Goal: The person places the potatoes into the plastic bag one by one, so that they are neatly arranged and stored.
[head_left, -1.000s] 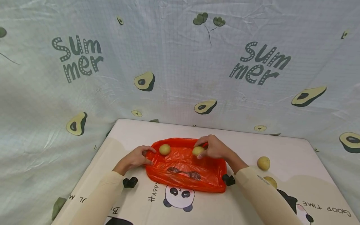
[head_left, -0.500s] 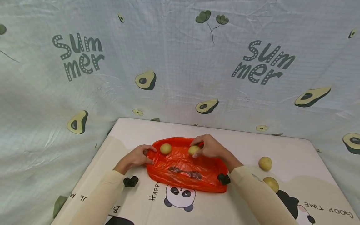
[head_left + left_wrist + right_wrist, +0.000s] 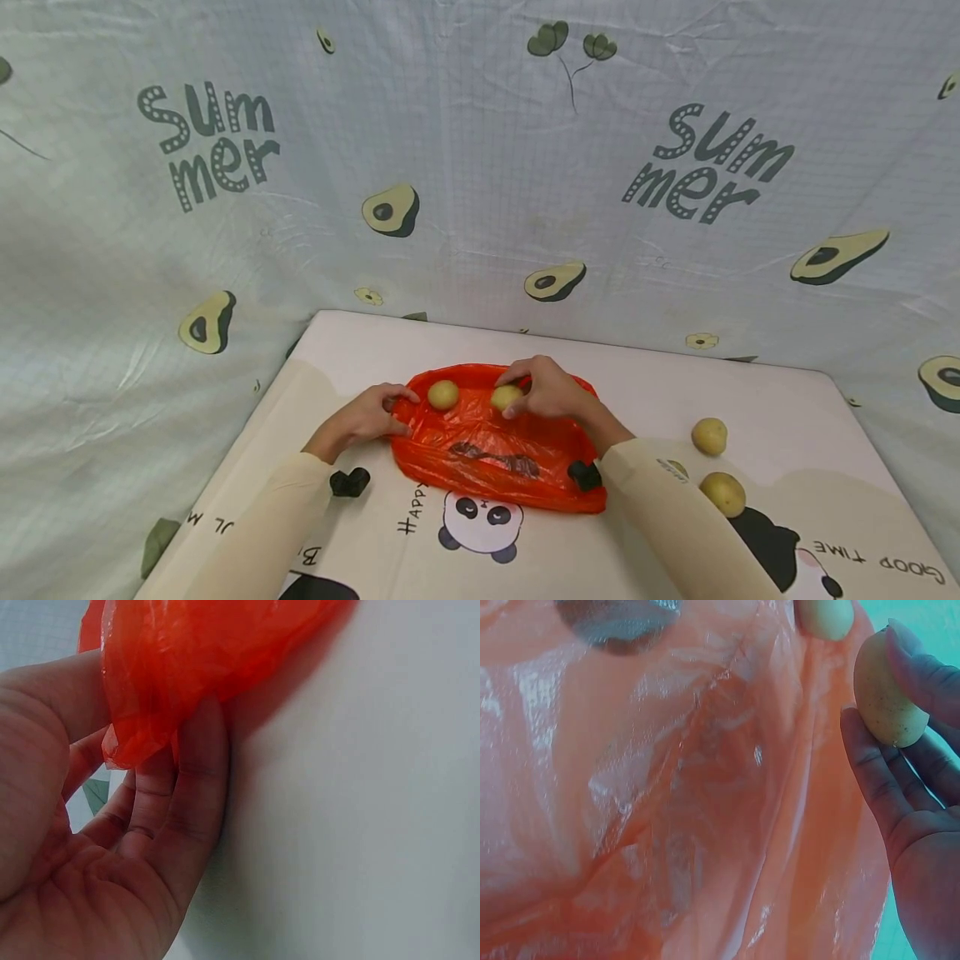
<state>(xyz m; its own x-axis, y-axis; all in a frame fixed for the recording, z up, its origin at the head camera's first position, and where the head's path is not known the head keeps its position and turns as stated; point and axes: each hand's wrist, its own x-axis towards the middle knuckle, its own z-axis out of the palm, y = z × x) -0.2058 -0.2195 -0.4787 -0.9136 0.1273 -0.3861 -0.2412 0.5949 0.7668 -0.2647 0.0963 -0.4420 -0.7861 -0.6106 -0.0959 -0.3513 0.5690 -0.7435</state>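
Over red bag (image 3: 480, 429), right hand (image 3: 544, 388) pinching 1 potato (image 3: 505, 398), left hand (image 3: 372, 413) pinching bag's left edge

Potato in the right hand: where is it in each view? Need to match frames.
Head: potato, just right of centre, below mid-height, held in the right hand.
Left wrist: not in it.
Right wrist: potato, upper right, in the same hand.
Shared landmark: red plastic bag, low centre in head, along the top in left wrist, across most of right wrist.
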